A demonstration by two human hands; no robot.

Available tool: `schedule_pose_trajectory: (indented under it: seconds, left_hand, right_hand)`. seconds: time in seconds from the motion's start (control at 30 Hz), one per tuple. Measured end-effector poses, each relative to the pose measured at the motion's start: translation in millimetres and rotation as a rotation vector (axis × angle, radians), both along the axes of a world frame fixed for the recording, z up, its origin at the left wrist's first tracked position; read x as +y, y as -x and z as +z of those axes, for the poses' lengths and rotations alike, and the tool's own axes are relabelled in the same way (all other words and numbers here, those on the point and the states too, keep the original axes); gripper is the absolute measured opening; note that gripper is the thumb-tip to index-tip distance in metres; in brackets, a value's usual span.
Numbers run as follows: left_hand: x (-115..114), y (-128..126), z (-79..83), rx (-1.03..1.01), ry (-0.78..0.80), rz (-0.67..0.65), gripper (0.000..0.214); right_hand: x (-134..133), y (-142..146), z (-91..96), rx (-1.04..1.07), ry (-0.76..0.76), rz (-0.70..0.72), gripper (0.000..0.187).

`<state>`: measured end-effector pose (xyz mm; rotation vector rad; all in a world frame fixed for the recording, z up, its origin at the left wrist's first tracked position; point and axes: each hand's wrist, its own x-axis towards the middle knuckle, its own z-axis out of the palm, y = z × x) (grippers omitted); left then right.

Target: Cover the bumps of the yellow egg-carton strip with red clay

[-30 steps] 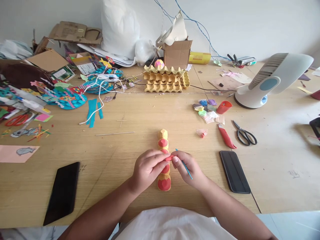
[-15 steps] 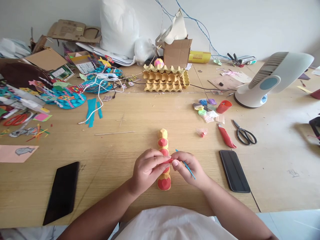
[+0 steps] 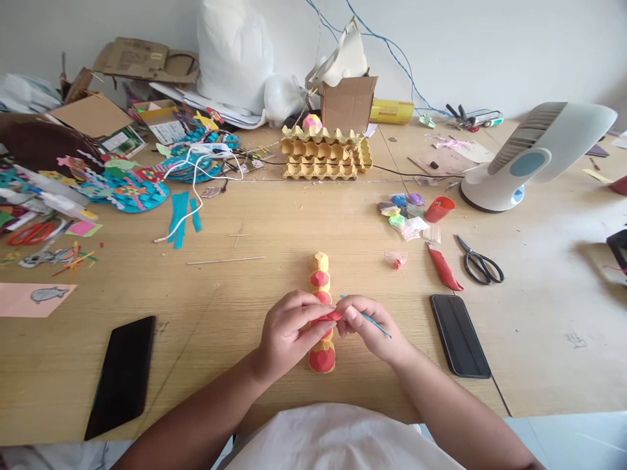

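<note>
My left hand [image 3: 289, 326] is closed in a pinch on a small soft red piece [image 3: 335, 315] that looks like modelling clay. Facing it, my right hand [image 3: 369, 329] has its fingers curled round a thin blue modelling tool [image 3: 378, 325], with its fingertips at the clay's right end. Under both hands an egg-carton strip [image 3: 322, 360] stretches away from me; it is yellow, with red patches on its bumps. The left hand hides part of its middle. A small bag of red clay [image 3: 396, 260] lies to the right, beyond my right hand.
Phones lie at left [image 3: 121, 372] and right [image 3: 459, 333]. Black scissors [image 3: 482, 266], a red-handled cutter [image 3: 443, 266], a red cup [image 3: 439, 209] and bagged clay [image 3: 399, 209] are at right. Egg cartons [image 3: 321, 171] stand at the back, a white fan [image 3: 529, 156] far right.
My right hand has turned slightly, swinging the blue tool's near end up and to the right. More of the red clay shows between the fingertips. The left hand has barely moved.
</note>
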<state>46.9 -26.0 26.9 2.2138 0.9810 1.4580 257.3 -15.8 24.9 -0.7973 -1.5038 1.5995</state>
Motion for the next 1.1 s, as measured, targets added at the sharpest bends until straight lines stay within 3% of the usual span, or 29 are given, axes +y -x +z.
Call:
schedule_pose_trajectory:
  seconds: [0.17, 0.43, 0.57, 0.83, 0.97, 1.1]
  left_hand:
    - [-0.1, -0.2, 0.3, 0.011, -0.02, -0.01, 0.016]
    - [0.6, -1.8, 2.1, 0.041, -0.053, -0.016, 0.017]
    - [1.5, -1.4, 1.0, 0.071, -0.09, 0.024, 0.016]
    - [3.2, -0.9, -4.7, 0.129, -0.131, 0.062, 0.027]
    - [4.1, -0.6, -2.7, 0.103, -0.109, 0.044, 0.025]
    - [2.9, 0.5, 0.0, 0.112, -0.109, 0.041, 0.011]
  right_hand:
    - [-0.3, 1.1, 0.8, 0.047, 0.085, 0.026, 0.044]
    - [-1.3, 2.7, 0.3, 0.011, 0.095, -0.004, 0.045]
    - [-1.5, 2.4, 1.6, -0.07, -0.043, -0.048, 0.048]
    - [-2.8, 2.1, -1.7, -0.317, -0.534, -0.203, 0.032]
    - [-3.1, 1.7, -2.3, -0.331, -0.546, -0.228, 0.038]
    - [-2.9, 0.7, 0.4, -0.291, -0.449, -0.19, 0.044]
